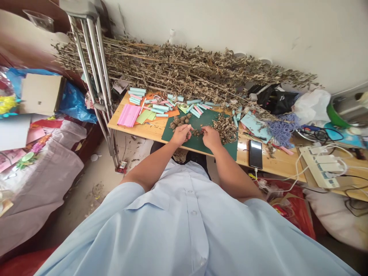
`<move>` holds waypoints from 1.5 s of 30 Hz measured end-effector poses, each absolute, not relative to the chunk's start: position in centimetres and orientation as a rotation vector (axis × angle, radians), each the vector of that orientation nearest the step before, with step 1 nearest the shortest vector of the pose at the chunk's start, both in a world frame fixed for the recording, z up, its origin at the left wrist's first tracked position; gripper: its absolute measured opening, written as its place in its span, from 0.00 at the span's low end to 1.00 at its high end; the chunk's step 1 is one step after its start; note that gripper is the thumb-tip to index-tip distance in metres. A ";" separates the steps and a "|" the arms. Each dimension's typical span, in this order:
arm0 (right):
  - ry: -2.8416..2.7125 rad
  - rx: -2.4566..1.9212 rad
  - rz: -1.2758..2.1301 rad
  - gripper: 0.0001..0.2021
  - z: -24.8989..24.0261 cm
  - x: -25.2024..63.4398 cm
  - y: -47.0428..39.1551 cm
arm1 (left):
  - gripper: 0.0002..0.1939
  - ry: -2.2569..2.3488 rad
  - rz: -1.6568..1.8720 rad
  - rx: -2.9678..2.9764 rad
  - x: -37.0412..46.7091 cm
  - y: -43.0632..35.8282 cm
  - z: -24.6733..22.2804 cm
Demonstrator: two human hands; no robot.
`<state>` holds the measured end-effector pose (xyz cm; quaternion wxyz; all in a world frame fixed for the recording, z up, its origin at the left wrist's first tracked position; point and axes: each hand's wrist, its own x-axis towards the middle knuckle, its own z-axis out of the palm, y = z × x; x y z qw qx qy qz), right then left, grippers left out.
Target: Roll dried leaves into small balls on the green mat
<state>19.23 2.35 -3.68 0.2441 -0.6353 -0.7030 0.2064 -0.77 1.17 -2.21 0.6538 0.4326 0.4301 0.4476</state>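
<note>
My left hand (181,135) is closed in a pinch over the front of a green mat (198,122); what its fingertips hold is too small to make out. Just behind it lies a cluster of brown balls (179,121) of crumpled dried leaf. Facing it, my right hand (211,137) is also closed, its fingertips at a small strip of dried leaf bits (197,132) between the hands. Whether they grip any of it is hard to see. To the right of that hand sits a heap of loose dried leaves (225,129).
Long dried plant stalks (178,65) lie along the wall. Rolled blue paper tubes (161,107) and pink paper (129,115) are on the wooden table's left. A phone (255,154) on a cable and a power strip (319,166) are at right. Metal crutches (96,69) lean at left.
</note>
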 end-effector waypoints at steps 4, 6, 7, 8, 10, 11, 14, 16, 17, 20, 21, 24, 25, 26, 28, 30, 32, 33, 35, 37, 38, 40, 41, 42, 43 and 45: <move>-1.857 -1.688 0.686 0.19 -3.6 18.8 2.4 | 0.22 0.965 1.015 0.977 -0.8 1.2 -2.3; -1.830 -1.687 0.671 0.19 -3.2 18.7 2.3 | 0.23 0.958 1.016 0.978 -0.9 1.2 -2.3; -1.821 -1.678 0.638 0.18 -2.9 18.7 2.2 | 0.24 0.955 1.022 0.975 -0.9 1.1 -2.3; -1.814 -1.659 0.596 0.17 -2.6 18.5 2.0 | 0.25 0.952 1.029 0.970 -0.9 1.1 -2.3; -1.808 -1.597 0.517 0.15 -1.7 18.0 1.4 | 0.28 0.952 1.037 0.960 -0.9 1.1 -2.2; -1.814 -1.556 0.503 0.15 -1.3 17.6 1.0 | 0.30 0.955 1.034 0.955 -0.9 1.1 -2.2; -1.919 -1.405 0.548 0.14 -0.1 16.0 -0.3 | 0.34 0.969 1.020 0.923 -0.9 1.2 -2.3; -2.025 -1.339 0.569 0.14 0.4 14.9 -0.9 | 0.34 0.956 1.033 0.895 -0.8 1.3 -2.5; -2.078 -1.323 0.560 0.14 0.6 14.5 -1.2 | 0.34 0.943 1.043 0.886 -0.8 1.3 -2.7; -2.199 -1.326 0.464 0.14 0.7 13.8 -1.4 | 0.33 0.922 1.068 0.882 -0.7 1.5 -3.1; -2.229 -1.337 0.423 0.13 0.7 13.7 -1.4 | 0.33 0.930 1.070 0.885 -0.7 1.5 -3.3; -2.311 -1.352 0.321 0.11 0.7 13.5 -1.4 | 0.34 0.977 1.050 0.927 -0.6 1.7 -3.6; -2.336 -1.352 0.289 0.11 0.7 13.5 -1.4 | 0.35 0.992 1.038 0.960 -0.6 1.8 -3.7; -2.356 -1.355 0.254 0.12 0.7 13.4 -1.4 | 0.35 1.008 1.030 1.000 -0.5 1.9 -3.8; -2.379 -1.373 0.187 0.13 0.7 13.1 -1.3 | 0.34 1.044 1.042 1.100 -0.6 2.0 -3.8; -2.375 -1.394 0.147 0.13 0.5 12.8 -1.3 | 0.33 1.087 1.092 1.215 -0.7 2.1 -3.7; -2.337 -1.400 0.162 0.11 0.2 12.5 -1.2 | 0.32 1.119 1.138 1.301 -0.8 2.3 -3.7; -2.301 -1.400 0.192 0.10 0.0 12.4 -1.1 | 0.31 1.125 1.150 1.318 -0.8 2.3 -3.6; -2.183 -1.401 0.280 0.09 -0.4 12.2 -1.0 | 0.30 1.120 1.145 1.289 -0.7 2.4 -3.7; -2.011 -1.408 0.417 0.08 -0.9 12.1 -0.8 | 0.28 1.100 1.121 1.199 -0.6 2.4 -3.9; -1.912 -1.410 0.528 0.08 -1.2 12.1 -0.7 | 0.27 1.080 1.107 1.145 -0.5 2.4 -4.0; -1.683 -1.405 0.830 0.09 -1.7 12.0 -0.3 | 0.27 1.022 1.086 1.054 -0.3 2.3 -4.1; -1.554 -1.394 0.987 0.09 -1.9 12.0 -0.2 | 0.27 0.992 1.086 1.024 -0.3 2.2 -4.1; -1.425 -1.377 1.119 0.10 -2.1 12.0 0.0 | 0.27 0.967 1.092 1.006 -0.2 2.1 -4.1; -1.308 -1.359 1.210 0.11 -2.3 12.1 0.2 | 0.26 0.952 1.099 1.000 -0.2 2.0 -4.0; -1.151 -1.337 1.261 0.12 -2.5 12.3 0.4 | 0.25 0.942 1.105 1.003 -0.2 1.9 -3.8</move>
